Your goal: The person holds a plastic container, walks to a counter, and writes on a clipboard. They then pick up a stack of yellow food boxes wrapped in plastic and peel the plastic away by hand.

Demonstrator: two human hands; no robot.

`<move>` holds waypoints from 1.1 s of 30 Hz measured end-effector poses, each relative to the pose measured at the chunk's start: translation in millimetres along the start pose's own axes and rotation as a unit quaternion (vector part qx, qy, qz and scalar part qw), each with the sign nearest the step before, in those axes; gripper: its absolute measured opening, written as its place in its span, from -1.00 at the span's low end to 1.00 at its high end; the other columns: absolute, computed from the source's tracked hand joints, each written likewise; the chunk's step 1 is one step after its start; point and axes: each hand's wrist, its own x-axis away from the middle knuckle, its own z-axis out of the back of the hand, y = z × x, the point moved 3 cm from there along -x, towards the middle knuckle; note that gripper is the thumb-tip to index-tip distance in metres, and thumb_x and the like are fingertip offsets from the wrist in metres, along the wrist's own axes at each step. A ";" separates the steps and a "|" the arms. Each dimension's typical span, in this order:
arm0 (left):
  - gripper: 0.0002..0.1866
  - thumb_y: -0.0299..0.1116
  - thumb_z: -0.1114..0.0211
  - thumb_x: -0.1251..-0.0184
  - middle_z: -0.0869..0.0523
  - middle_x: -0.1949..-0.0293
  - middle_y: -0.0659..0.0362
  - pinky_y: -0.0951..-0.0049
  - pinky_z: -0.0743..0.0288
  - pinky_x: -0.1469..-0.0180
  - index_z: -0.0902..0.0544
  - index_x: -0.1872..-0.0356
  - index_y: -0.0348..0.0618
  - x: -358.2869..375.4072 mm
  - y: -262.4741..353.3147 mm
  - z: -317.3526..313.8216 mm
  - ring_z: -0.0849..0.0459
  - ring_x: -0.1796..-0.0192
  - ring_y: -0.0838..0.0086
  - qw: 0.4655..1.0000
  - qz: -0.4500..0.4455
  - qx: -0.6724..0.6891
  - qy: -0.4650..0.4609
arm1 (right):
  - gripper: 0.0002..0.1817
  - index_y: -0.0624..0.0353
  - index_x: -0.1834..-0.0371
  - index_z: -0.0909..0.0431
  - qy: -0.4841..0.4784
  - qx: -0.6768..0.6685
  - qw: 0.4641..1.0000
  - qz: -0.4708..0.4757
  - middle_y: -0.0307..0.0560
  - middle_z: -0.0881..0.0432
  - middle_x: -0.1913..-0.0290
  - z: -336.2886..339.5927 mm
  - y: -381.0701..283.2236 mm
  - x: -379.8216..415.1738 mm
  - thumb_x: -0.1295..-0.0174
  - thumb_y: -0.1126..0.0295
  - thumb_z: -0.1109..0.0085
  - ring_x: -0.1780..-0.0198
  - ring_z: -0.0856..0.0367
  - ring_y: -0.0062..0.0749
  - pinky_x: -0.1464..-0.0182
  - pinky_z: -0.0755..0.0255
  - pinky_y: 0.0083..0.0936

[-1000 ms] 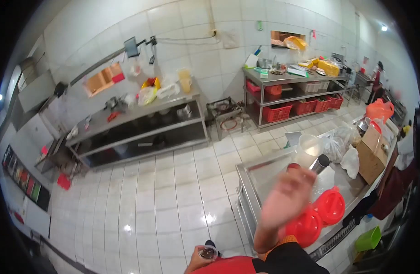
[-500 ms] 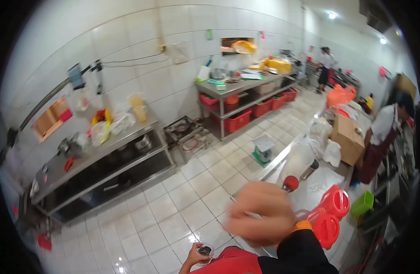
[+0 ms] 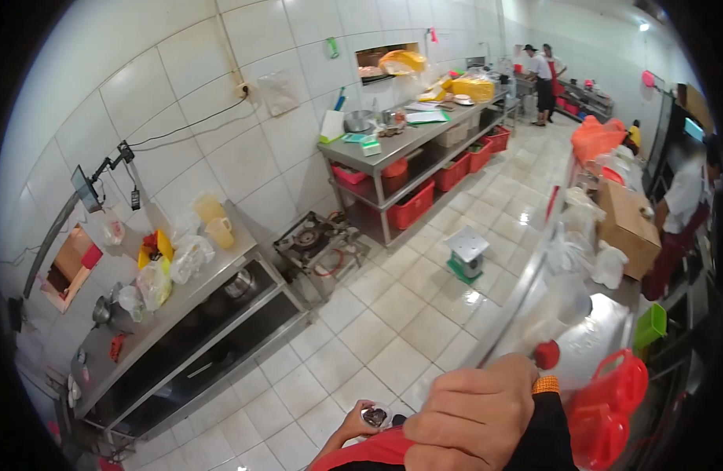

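Low in the view, my left hand [image 3: 353, 425] is wrapped round a small clear cup [image 3: 388, 410] with dark contents [image 3: 373, 417]. My right hand [image 3: 473, 412] is large in the foreground, knuckles up and fingers curled closed. Whatever its fingers hold is hidden beneath them. An orange band circles the right wrist at the end of a black sleeve. Just beyond the right hand is a round red object [image 3: 547, 355], by the metal table [image 3: 606, 314]. Two red plastic jugs [image 3: 599, 434] stand to the right of that wrist.
A cardboard box [image 3: 627, 228] and plastic bags [image 3: 569, 251] sit on the right table. A scale [image 3: 466, 253] and gas burner [image 3: 314, 239] stand on the tiled floor. Steel shelving tables [image 3: 220, 275] line the wall. A co-worker [image 3: 679, 212] stands at right; two people [image 3: 539, 78] are farther back.
My right hand has moved down and nearer, toward the lower edge, staying closed. The camera view has shifted. My left hand still holds the cup.
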 end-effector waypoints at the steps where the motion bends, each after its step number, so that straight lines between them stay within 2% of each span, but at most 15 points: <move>1: -0.01 -0.14 -0.69 0.47 -0.59 -0.06 0.02 0.35 -0.40 -0.23 -0.38 -0.14 -0.21 -7.7 5.9 14.5 -0.55 -0.17 0.29 1.000 -0.004 0.000 0.008 | -0.84 0.09 0.59 -0.38 -0.028 0.041 0.998 -0.030 -0.23 -0.37 0.60 1.1 11.1 -5.4 0.04 0.31 -0.12 0.60 -0.38 -0.45 0.50 -0.28 -0.57; 6: 0.02 -0.09 -0.72 0.49 -0.57 -0.07 -0.01 0.30 -0.36 -0.27 -0.36 -0.13 -0.20 -48.1 9.8 72.7 -0.51 -0.21 0.24 0.997 0.059 0.018 0.042 | -0.86 0.08 0.57 -0.40 -0.077 0.063 0.994 -0.041 -0.23 -0.32 0.64 -12.1 94.7 -2.9 0.02 0.30 -0.08 0.59 -0.37 -0.47 0.48 -0.31 -0.56; 9: 0.02 -0.09 -0.73 0.49 -0.57 -0.05 0.01 0.29 -0.36 -0.27 -0.35 -0.13 -0.19 -97.6 -37.0 94.8 -0.51 -0.20 0.26 0.991 0.036 0.105 0.069 | -0.95 0.08 0.56 -0.44 -0.207 0.021 0.978 -0.026 -0.22 -0.35 0.63 -29.5 151.6 12.5 0.02 0.46 -0.09 0.56 -0.46 -0.40 0.40 -0.45 -0.49; 11: 0.02 -0.09 -0.73 0.49 -0.57 -0.05 0.02 0.29 -0.36 -0.27 -0.35 -0.13 -0.19 -139.9 -34.3 114.8 -0.51 -0.19 0.27 0.991 0.032 0.104 0.074 | -0.96 0.03 0.49 -0.49 -0.268 0.059 0.962 0.009 -0.25 -0.47 0.45 -70.5 202.7 33.9 0.02 0.41 -0.14 0.47 -0.49 -0.48 0.45 -0.37 -0.50; 13: -0.01 -0.14 -0.71 0.46 -0.58 -0.04 0.03 0.30 -0.38 -0.25 -0.36 -0.13 -0.18 -188.8 -28.2 134.1 -0.52 -0.17 0.28 0.998 0.016 0.059 0.032 | -0.97 0.05 0.50 -0.45 -0.338 0.015 0.932 -0.133 -0.13 -0.55 0.45 -122.0 275.5 90.0 -0.04 0.45 -0.05 0.42 -0.58 -0.30 0.41 -0.40 -0.34; 15: -0.05 -0.19 -0.68 0.44 -0.59 -0.02 0.04 0.33 -0.40 -0.22 -0.37 -0.13 -0.18 -238.9 -7.4 152.5 -0.54 -0.15 0.30 1.000 -0.003 0.023 -0.013 | -0.93 0.13 0.44 -0.47 -0.248 0.087 0.910 -0.321 0.00 -0.61 0.38 -148.9 358.8 197.1 -0.03 0.51 0.02 0.29 -0.61 -0.08 0.30 -0.42 -0.19; 16: -0.05 -0.19 -0.68 0.44 -0.59 -0.02 0.04 0.33 -0.40 -0.22 -0.37 -0.13 -0.18 -262.5 9.2 160.8 -0.54 -0.15 0.30 0.999 -0.005 0.021 -0.030 | -0.85 0.19 0.35 -0.51 -0.306 0.101 0.826 -0.462 0.05 -0.63 0.30 -141.7 387.6 235.7 -0.03 0.53 0.04 0.22 -0.59 0.02 0.22 -0.42 -0.12; 18: -0.01 -0.19 -0.69 0.43 -0.55 -0.06 0.05 0.37 -0.33 -0.26 -0.33 -0.16 -0.18 -314.2 39.8 172.2 -0.51 -0.16 0.36 0.996 0.002 0.012 -0.092 | -0.80 0.19 0.27 -0.55 -0.303 0.256 0.745 -0.536 0.09 -0.62 0.32 -129.4 400.4 372.4 -0.05 0.51 0.04 0.22 -0.61 0.08 0.19 -0.45 -0.05; 19: -0.04 -0.21 -0.68 0.45 -0.60 -0.01 0.05 0.38 -0.41 -0.19 -0.37 -0.14 -0.15 -341.8 45.0 176.4 -0.56 -0.11 0.34 0.994 -0.039 0.008 -0.099 | -0.79 0.19 0.23 -0.56 -0.416 0.268 0.579 -0.648 0.13 -0.63 0.25 -122.7 385.4 441.7 -0.08 0.47 0.01 0.16 -0.61 0.06 0.16 -0.47 -0.08; 20: -0.04 -0.21 -0.68 0.45 -0.60 -0.01 0.05 0.38 -0.41 -0.19 -0.37 -0.14 -0.15 -370.8 48.9 179.9 -0.56 -0.11 0.34 0.992 -0.049 0.008 -0.113 | -0.78 0.22 0.19 -0.55 -0.394 0.299 0.528 -0.690 0.15 -0.64 0.18 -119.3 349.0 512.8 -0.11 0.45 -0.01 0.10 -0.63 0.00 0.11 -0.49 -0.11; 23: -0.06 -0.21 -0.69 0.48 -0.58 0.03 0.06 0.36 -0.44 -0.16 -0.36 -0.09 -0.13 -449.9 67.4 177.9 -0.56 -0.08 0.32 0.991 -0.053 -0.013 -0.120 | -0.73 0.25 0.28 -0.67 -0.449 0.082 0.293 -0.840 0.13 -0.69 0.16 -118.3 192.9 669.4 -0.10 0.28 -0.17 0.09 -0.68 -0.05 0.04 -0.54 -0.19; 24: -0.06 -0.21 -0.69 0.48 -0.58 0.03 0.06 0.36 -0.44 -0.16 -0.36 -0.09 -0.13 -473.0 72.1 171.7 -0.56 -0.08 0.32 0.990 -0.058 -0.009 -0.130 | -0.73 0.19 0.29 -0.70 -0.362 0.077 0.437 -0.820 0.06 -0.70 0.28 -122.9 110.7 765.6 -0.14 0.27 -0.08 0.19 -0.69 -0.10 0.16 -0.53 -0.17; 26: -0.05 -0.22 -0.70 0.48 -0.56 0.02 0.08 0.35 -0.43 -0.17 -0.34 -0.09 -0.13 -527.9 78.3 159.5 -0.55 -0.09 0.31 0.992 -0.088 0.015 -0.088 | -0.73 0.19 0.26 -0.69 -0.243 -0.007 0.183 -0.953 0.07 -0.69 0.23 -126.0 76.7 704.9 -0.15 0.27 -0.07 0.14 -0.67 -0.09 0.10 -0.50 -0.16; 27: -0.03 -0.23 -0.72 0.46 -0.55 0.00 0.07 0.35 -0.43 -0.18 -0.32 -0.10 -0.14 -553.8 80.6 152.1 -0.54 -0.11 0.32 0.991 -0.084 0.045 -0.093 | -0.72 0.19 0.24 -0.68 -0.191 -0.010 0.139 -0.972 0.07 -0.68 0.21 -130.7 82.6 691.0 -0.16 0.27 -0.07 0.11 -0.66 -0.09 0.08 -0.49 -0.16; 33: -0.02 -0.20 -0.73 0.43 -0.55 -0.02 0.04 0.33 -0.43 -0.19 -0.32 -0.12 -0.17 -680.6 109.2 106.9 -0.54 -0.12 0.32 0.981 -0.097 0.110 -0.130 | -0.70 0.21 0.15 -0.64 -0.010 -0.002 0.162 -0.987 0.09 -0.65 0.08 -158.3 238.7 684.5 -0.21 0.26 -0.06 -0.03 -0.58 -0.08 -0.09 -0.40 -0.13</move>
